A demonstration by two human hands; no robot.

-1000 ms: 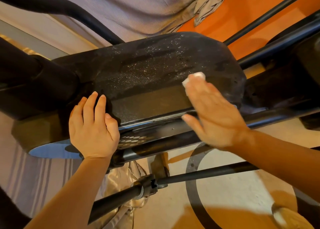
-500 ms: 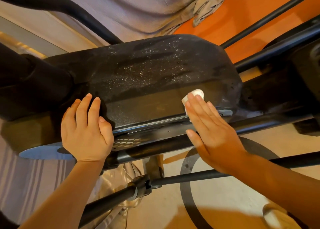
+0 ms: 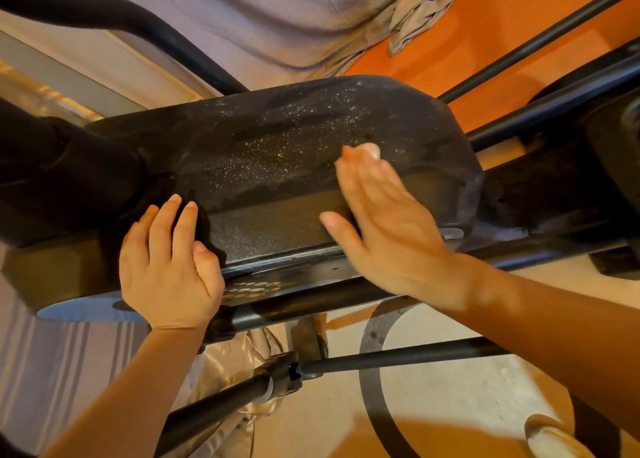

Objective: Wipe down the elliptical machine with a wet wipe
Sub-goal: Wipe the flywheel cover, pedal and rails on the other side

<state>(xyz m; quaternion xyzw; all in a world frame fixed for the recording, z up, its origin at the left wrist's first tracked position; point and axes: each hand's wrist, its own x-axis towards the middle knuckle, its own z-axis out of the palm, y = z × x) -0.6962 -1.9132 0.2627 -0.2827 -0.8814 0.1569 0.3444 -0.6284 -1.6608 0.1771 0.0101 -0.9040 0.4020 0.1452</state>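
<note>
The elliptical machine's black housing [image 3: 277, 153] fills the middle of the head view, its top speckled with wet droplets. My right hand [image 3: 388, 229] lies flat on the housing's right part with fingers straight, pressing a small white wet wipe [image 3: 371, 150] under the fingertips; only the wipe's tip shows. My left hand [image 3: 169, 267] rests on the housing's near edge at the left, fingers extended over the rim and the thumb alongside, holding nothing.
Black tubular bars [image 3: 398, 357] of the machine cross below and at the upper right [image 3: 540, 38]. A grey cloth [image 3: 419, 11] is bunched at the top. The floor is cream and orange with a black ring [image 3: 370, 388]. A foot [image 3: 554, 437] shows at the bottom right.
My right hand slid the wipe down toward the near edge, then back up onto the housing's top. My left hand stayed in place.
</note>
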